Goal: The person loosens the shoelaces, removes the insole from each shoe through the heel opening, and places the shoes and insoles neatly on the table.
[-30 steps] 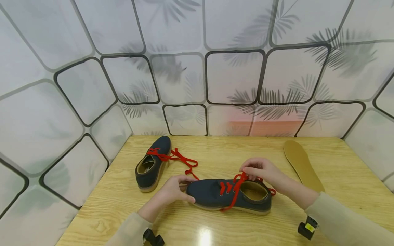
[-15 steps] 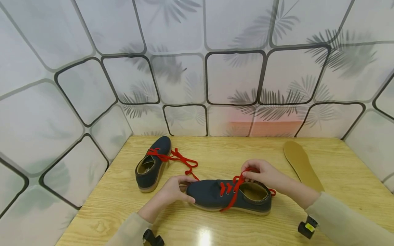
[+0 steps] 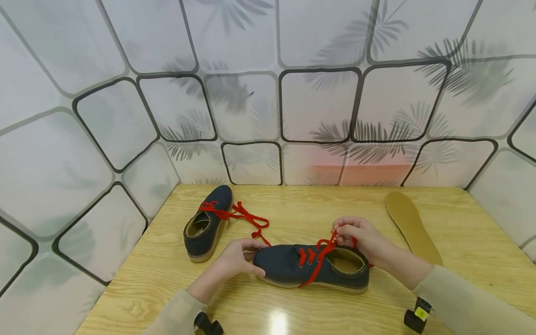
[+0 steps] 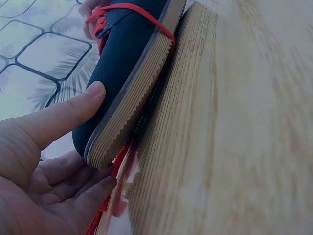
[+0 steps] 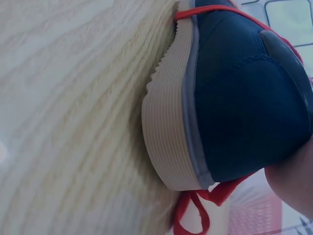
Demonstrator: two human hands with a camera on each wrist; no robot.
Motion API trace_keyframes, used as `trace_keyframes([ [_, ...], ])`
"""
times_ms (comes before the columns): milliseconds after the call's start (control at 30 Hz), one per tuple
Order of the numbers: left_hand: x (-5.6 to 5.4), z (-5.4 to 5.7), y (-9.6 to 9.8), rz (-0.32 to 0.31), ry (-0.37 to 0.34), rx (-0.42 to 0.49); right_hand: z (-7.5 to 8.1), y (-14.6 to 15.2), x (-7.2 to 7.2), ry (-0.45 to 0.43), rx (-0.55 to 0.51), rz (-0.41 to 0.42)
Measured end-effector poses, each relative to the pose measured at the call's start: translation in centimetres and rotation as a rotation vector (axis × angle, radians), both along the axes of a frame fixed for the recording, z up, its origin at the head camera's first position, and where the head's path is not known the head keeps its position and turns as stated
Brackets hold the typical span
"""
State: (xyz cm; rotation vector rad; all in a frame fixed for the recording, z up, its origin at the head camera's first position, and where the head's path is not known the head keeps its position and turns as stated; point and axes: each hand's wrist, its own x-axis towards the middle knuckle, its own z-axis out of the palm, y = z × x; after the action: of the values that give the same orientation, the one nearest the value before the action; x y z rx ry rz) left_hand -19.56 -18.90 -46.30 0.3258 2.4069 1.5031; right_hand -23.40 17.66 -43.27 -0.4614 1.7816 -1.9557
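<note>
A navy shoe [image 3: 278, 261] with a pale ribbed sole lies on the table, its toe to the left and its opening facing up. My left hand [image 3: 236, 258] holds the toe; in the left wrist view, the thumb presses on the side and the fingers bend round the tip. Over the shoe's opening, my right hand [image 3: 361, 236] pinches a red shoelace [image 3: 331, 245] near its lacing. Another strand hangs down the near side. In the right wrist view, the heel [image 5: 244, 117] fills much of the picture, and only part of the right hand shows.
A second navy shoe [image 3: 205, 243] stands at the left back, its red laces trailing over the table toward the first shoe. On the right lies a tan insole [image 3: 410, 223], beyond the right forearm. Patterned panels [image 3: 247, 107] rise behind the wooden table [image 3: 318, 204].
My right hand has shifted slightly right with the lace between its fingers, and the lace now rises from the eyelets toward it. The left hand and both shoes have stayed in place.
</note>
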Motion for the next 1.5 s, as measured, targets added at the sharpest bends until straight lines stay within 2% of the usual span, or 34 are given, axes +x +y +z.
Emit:
trace_keyframes([
  [200, 0.0, 0.0, -0.1, -0.004, 0.002, 0.001, -0.4, 0.2, -0.1, -0.11, -0.164, -0.087],
  [333, 0.0, 0.0, -0.1, -0.011, 0.005, 0.004, -0.7, 0.4, -0.3, -0.105, -0.233, -0.08],
  [533, 0.0, 0.0, -0.1, -0.008, 0.007, -0.004, -0.3, 0.6, -0.4, 0.011, -0.095, -0.015],
  [633, 0.0, 0.1, -0.1, -0.002, 0.004, -0.011, 0.2, 0.5, -0.3, 0.065, 0.029, -0.007],
  [800, 0.1, 0.2, -0.1, -0.001, 0.0, -0.009, 0.9, 0.0, 0.0, 0.151, 0.296, -0.018],
  [900, 0.1, 0.2, 0.0, -0.003, -0.001, -0.008, 1.0, -0.4, 0.1, 0.201, 0.381, -0.007],
  [1000, 0.1, 0.2, 0.0, -0.002, -0.002, -0.01, 0.9, -0.7, 0.2, 0.246, 0.393, 0.01],
  [1133, 0.1, 0.2, 0.0, -0.001, -0.005, -0.01, 0.9, -0.6, 0.1, 0.257, 0.396, 0.011],
  [1333, 0.0, 0.2, 0.0, -0.001, -0.01, -0.008, 0.9, -0.3, 0.2, 0.197, 0.394, -0.034],
  [1400, 0.0, 0.2, 0.0, -0.001, -0.012, -0.004, 0.9, -0.2, 0.3, 0.178, 0.363, -0.046],
  [1500, 0.0, 0.2, 0.0, 0.001, -0.017, 0.002, 0.9, -0.2, 0.4, 0.105, 0.265, -0.07],
])
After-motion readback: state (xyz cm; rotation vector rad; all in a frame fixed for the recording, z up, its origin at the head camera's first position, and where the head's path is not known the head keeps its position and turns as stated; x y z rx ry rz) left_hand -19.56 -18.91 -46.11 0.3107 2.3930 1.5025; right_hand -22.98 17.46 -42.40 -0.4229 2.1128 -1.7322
